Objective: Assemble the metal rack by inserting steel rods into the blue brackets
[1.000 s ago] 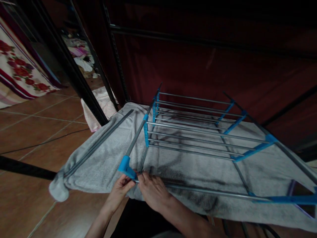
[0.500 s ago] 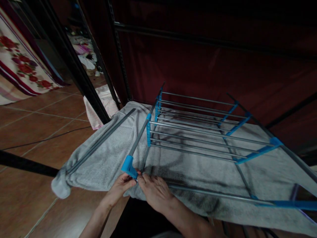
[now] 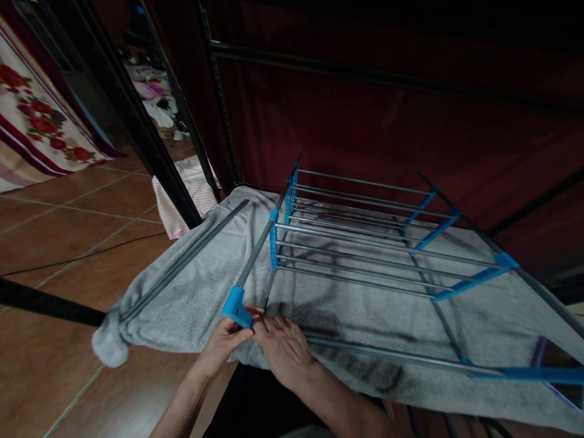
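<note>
A rack of grey metal tubes (image 3: pixel 356 350) and blue plastic brackets (image 3: pixel 274 246) lies on a grey fleece blanket (image 3: pixel 196 310). At its near left corner is a blue plastic corner connector (image 3: pixel 236 307). My left hand (image 3: pixel 225 344) pinches the lower end of this connector, thumb and fingers closed. Just to its right, my right hand (image 3: pixel 283 350) is wrapped over the left end of the long front tube, with its fingertips beside the connector. Both hands nearly touch. The joint between tube and connector is hidden under my fingers.
Loose grey tubes (image 3: pixel 187 258) lie along the blanket's left side. Black metal posts (image 3: pixel 137 121) rise at the left, before a dark red sheet (image 3: pixel 342 121). A striped cloth (image 3: pixel 185 188) lies on the tiled floor (image 3: pixel 55 322), with a flowered blanket (image 3: pixel 43 121) hanging beyond.
My right hand and forearm have shifted very slightly to the left. The connector has moved a little left with the view; both hands keep their hold.
</note>
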A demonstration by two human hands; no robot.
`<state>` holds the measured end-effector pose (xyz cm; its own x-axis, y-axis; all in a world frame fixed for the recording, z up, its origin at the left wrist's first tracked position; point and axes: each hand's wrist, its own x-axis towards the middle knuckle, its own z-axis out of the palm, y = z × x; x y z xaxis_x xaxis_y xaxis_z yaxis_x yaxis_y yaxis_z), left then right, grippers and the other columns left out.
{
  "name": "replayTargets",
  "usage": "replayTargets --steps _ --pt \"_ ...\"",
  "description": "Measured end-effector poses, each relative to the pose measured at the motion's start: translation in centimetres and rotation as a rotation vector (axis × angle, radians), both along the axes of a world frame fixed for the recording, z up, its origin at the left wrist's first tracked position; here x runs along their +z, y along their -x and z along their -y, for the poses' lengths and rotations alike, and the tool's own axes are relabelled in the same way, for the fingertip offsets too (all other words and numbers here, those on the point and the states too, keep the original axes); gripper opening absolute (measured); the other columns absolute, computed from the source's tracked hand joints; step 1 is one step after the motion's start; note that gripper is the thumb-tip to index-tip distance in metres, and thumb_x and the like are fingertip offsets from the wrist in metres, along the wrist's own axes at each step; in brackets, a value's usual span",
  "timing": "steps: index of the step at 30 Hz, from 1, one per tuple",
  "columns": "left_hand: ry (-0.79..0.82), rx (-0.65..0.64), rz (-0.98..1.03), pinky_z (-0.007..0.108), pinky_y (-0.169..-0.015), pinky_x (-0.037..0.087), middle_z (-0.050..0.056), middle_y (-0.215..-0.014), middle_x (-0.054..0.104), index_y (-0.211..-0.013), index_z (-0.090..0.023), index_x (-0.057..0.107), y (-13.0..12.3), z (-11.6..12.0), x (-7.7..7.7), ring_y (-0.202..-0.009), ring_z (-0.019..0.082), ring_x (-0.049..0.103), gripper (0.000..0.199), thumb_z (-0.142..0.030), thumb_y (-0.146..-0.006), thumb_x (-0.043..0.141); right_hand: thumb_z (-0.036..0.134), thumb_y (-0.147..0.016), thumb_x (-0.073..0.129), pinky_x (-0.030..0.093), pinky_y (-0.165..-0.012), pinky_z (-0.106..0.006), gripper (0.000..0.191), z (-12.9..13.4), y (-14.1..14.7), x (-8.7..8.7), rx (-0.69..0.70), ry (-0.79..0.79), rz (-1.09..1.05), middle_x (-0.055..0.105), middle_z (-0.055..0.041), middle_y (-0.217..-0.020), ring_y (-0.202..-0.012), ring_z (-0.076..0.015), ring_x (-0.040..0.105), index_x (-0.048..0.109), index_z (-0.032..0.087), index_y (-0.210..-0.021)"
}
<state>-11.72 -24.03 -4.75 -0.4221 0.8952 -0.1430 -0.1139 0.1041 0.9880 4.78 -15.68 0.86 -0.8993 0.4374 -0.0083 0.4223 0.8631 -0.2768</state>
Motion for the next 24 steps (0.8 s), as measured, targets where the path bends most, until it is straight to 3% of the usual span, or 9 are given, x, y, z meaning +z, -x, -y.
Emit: replayTargets --steps 3,7,11,15,19,24 --pt "-0.019 -0.037 0.075 0.047 -0.107 0.054 0.012 -0.137 0.069 -0.112 -0.025 0.078 -0.4 0.3 0.3 -0.126 0.033 0.064 0.052 -0.057 -0.071 0.084 0.017 -0.103 0.051 0.056 -0.096 -0.037 0.026 0.1 0.1 -0.1 0.002 -0.010 -0.009 0.070 -0.0087 -0.123 -0.109 -0.0225 0.070 0.057 0.019 -0.129" --pt "0.001 -0.021 0.093 0.050 -0.118 0.044 0.011 -0.131 0.073 -0.110 -0.024 0.078 -0.8 0.8 -0.1 -0.127 0.032 0.065 0.047 -0.053 -0.073 0.083 0.015 -0.104 0.046 0.057 -0.089 -0.037 0.030 -0.1 0.1 0.2 0.011 0.015 0.031 0.071 -0.0087 -0.120 -0.105 -0.0231 0.072 0.055 0.018 -0.131" --pt "0.015 0.017 0.108 0.050 -0.116 0.046 0.011 -0.125 0.076 -0.106 -0.023 0.078 -1.2 0.8 -0.6 -0.123 0.031 0.068 0.046 -0.054 -0.072 0.084 0.023 -0.107 0.042 0.057 -0.091 -0.038 0.029 -0.7 0.2 0.6 0.013 0.133 0.027 0.072 -0.0099 -0.124 -0.109 -0.0232 0.072 0.054 0.020 -0.133" --pt "0.015 0.048 0.127 0.049 -0.116 0.047 0.010 -0.119 0.078 -0.101 -0.022 0.077 -1.4 0.5 -0.6 -0.118 0.029 0.070 0.044 -0.051 -0.071 0.086 0.016 -0.105 0.039 0.055 -0.096 -0.041 0.038 -1.1 0.2 0.4 0.039 0.195 0.029 0.069 -0.0103 -0.133 -0.117 -0.0243 0.070 0.050 0.020 -0.141" --pt "0.022 0.029 0.096 0.050 -0.115 0.048 0.010 -0.120 0.078 -0.103 -0.021 0.077 -1.4 0.5 -0.5 -0.119 0.031 0.070 0.045 -0.051 -0.071 0.086 0.014 -0.103 0.039 0.058 -0.091 -0.044 0.035 -1.1 0.2 0.5 0.033 0.161 0.070 0.070 -0.0138 -0.129 -0.111 -0.0277 0.072 0.056 0.015 -0.134" --pt "0.000 0.029 0.108 0.045 -0.117 0.046 0.002 -0.122 0.078 -0.105 -0.026 0.077 -1.6 0.6 -0.5 -0.125 0.029 0.067 0.036 -0.045 -0.076 0.084 0.008 -0.102 0.035 0.059 -0.089 -0.042 0.037 -0.9 0.3 1.5 0.036 0.112 0.048 0.073 -0.0124 -0.121 -0.106 -0.0281 0.074 0.061 0.012 -0.128"
